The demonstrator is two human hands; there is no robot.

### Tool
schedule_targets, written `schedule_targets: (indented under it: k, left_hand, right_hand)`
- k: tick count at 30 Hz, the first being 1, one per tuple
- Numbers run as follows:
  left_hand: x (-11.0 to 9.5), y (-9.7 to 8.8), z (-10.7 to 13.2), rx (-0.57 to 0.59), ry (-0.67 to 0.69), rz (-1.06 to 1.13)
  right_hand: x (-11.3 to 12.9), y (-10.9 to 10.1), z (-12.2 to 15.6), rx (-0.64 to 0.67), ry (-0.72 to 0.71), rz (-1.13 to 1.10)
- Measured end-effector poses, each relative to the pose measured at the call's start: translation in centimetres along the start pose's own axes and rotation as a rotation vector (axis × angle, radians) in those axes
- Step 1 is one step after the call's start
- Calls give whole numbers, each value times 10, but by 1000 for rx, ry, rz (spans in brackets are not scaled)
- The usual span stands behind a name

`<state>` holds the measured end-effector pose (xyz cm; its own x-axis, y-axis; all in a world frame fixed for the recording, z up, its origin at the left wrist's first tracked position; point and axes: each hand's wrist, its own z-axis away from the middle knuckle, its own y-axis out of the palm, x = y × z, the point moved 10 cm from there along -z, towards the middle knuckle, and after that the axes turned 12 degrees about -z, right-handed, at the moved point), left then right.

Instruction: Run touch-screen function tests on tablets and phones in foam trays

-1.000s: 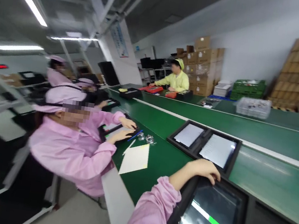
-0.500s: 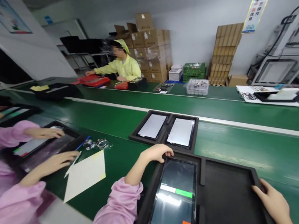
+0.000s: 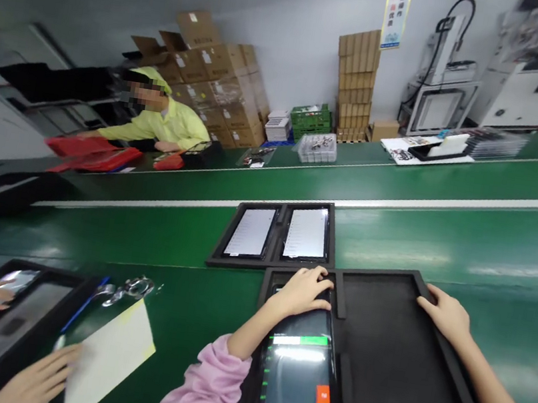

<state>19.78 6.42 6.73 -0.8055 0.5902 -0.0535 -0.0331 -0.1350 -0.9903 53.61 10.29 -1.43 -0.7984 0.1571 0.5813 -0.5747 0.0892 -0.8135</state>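
Observation:
A black two-slot tray [image 3: 377,359] lies on the green belt in front of me. Its left slot holds a tablet [image 3: 296,374] with a lit screen showing a green bar and an orange button; the right slot is bare. My left hand [image 3: 303,291] rests over the tablet's far end, fingers curled on the tray's top edge. My right hand [image 3: 444,314] grips the tray's far right rim.
Just beyond lies a second black tray [image 3: 277,235] with two lit tablets. A co-worker's hands [image 3: 37,379] work at another tray [image 3: 2,323] on the left, beside white paper [image 3: 109,356] and metal rings [image 3: 132,287]. A person in yellow [image 3: 159,121] sits across the line. Cardboard boxes [image 3: 214,92] stand behind.
My view has swung right and down. My left hand has slid from the tray's top edge onto the tablet's far end. My right hand stays on the tray's right rim.

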Motion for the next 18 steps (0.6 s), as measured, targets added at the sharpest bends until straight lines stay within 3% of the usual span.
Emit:
schedule_targets:
  k: [4, 9, 18]
  left_hand:
    - [-12, 12, 1, 64, 33, -10]
    - [-13, 21, 3, 97, 37, -60]
    - [-17, 12, 4, 107, 33, -47]
  right_hand:
    - [11, -3, 7, 65, 51, -17]
    - [22, -6, 12, 96, 60, -62]
    - [27, -11, 14, 59, 30, -140]
